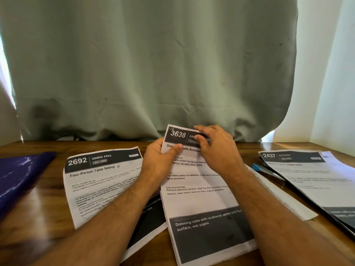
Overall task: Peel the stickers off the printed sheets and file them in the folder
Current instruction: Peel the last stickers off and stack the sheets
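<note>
You work at a brown wooden table (pixel 48 196). Take the sheet headed 2692 (pixel 99 181) as your mark — it lies flat on the wood. Left of it, at the table's edge, lies a dark blue folder (pixel 19 175). Just right of it, overlapping its lower corner, sits the sheet headed 3638 (pixel 201 208), its top end lifted off the wood. Farther right lies a blue-tipped stapler (pixel 267 170) — partly under a stack of sheets headed 2437 (pixel 311 177), which reaches the right edge.
</note>
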Demonstrator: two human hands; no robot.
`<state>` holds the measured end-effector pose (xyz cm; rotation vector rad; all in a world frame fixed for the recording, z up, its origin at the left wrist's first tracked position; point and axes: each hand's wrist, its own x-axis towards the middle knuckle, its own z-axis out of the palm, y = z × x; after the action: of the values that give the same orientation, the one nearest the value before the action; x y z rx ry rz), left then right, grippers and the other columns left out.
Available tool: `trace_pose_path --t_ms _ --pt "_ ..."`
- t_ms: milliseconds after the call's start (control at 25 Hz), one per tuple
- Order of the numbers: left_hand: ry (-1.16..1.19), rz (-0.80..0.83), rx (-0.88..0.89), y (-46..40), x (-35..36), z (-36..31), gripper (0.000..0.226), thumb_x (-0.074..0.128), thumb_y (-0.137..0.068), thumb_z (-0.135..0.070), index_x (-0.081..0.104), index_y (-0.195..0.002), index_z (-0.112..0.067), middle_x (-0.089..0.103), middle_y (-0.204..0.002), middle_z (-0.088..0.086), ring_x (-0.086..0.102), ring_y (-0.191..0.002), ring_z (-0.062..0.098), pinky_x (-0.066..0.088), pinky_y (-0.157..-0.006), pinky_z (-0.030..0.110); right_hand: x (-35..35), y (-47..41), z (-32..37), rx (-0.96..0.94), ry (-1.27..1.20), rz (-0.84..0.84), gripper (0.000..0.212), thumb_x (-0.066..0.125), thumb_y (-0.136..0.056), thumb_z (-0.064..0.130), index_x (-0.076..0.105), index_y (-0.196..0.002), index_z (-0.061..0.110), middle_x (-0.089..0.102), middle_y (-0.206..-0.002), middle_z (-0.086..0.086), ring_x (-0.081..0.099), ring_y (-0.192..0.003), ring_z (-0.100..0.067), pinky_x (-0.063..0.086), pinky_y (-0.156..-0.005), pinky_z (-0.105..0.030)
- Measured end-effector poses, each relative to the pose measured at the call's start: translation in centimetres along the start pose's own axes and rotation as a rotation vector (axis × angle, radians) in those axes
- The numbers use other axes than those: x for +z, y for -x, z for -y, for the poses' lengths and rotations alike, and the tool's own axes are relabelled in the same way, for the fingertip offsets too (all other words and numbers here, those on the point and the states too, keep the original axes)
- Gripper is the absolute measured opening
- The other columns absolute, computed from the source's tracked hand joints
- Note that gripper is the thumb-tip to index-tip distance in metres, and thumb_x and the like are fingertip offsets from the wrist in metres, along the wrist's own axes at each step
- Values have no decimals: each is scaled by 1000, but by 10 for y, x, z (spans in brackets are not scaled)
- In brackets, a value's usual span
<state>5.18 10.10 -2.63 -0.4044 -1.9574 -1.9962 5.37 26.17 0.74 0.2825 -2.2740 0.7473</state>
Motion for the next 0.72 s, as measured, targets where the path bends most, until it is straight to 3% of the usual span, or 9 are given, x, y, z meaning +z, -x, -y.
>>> trace_pose_path --t_ms 240,400,480,600,640,720 --pt "67 28 -41 0 1 1 28 72 -88 -6 66 -113 -16 77 -98 7 76 -89 27 60 -84 52 0 0 -2 -23 -13 25 21 52 -101 30 66 -116 26 50 -102 7 51 -92 -10 43 -86 -26" --pt "90 18 -18 2 3 -2 24 69 -90 -2 66 -112 -12 77 -95 9 76 -86 28 62 -78 45 0 1 0 -75 -44 38 13 56 -99 33 63 -106 25 52 -100 8 54 -92 -10 44 -86 -27" --pt "136 -1 -41 3 5 -3 23 62 -97 -21 66 -114 -7 77 -93 14 75 -85 30 62 -75 44 -2 1 2 -101 -74 66 7 59 -97 31 62 -100 25 59 -96 9 57 -89 -10 46 -82 -28" --pt "277 34 -201 0 4 0 82 28 -91 -70 69 -111 -3 74 -98 23 73 -92 39 58 -85 51 -12 1 -1 -92 -105 73 3 64 -93 27 63 -91 24 69 -87 9 64 -81 -11 54 -80 -33" --pt "241 48 -210 0 3 1 90 20 -87 -74 71 -109 -3 75 -98 21 73 -94 37 58 -87 50 -16 0 -4 -91 -121 54 5 66 -92 24 63 -88 24 70 -83 9 65 -77 -10 56 -77 -33" --pt "-11 34 -159 -2 3 3 78 18 -97 -65 72 -100 -10 77 -91 10 74 -90 27 58 -81 38 -26 1 -9 -100 -174 -16 8 65 -87 19 64 -79 22 68 -72 8 66 -66 -10 59 -67 -35"
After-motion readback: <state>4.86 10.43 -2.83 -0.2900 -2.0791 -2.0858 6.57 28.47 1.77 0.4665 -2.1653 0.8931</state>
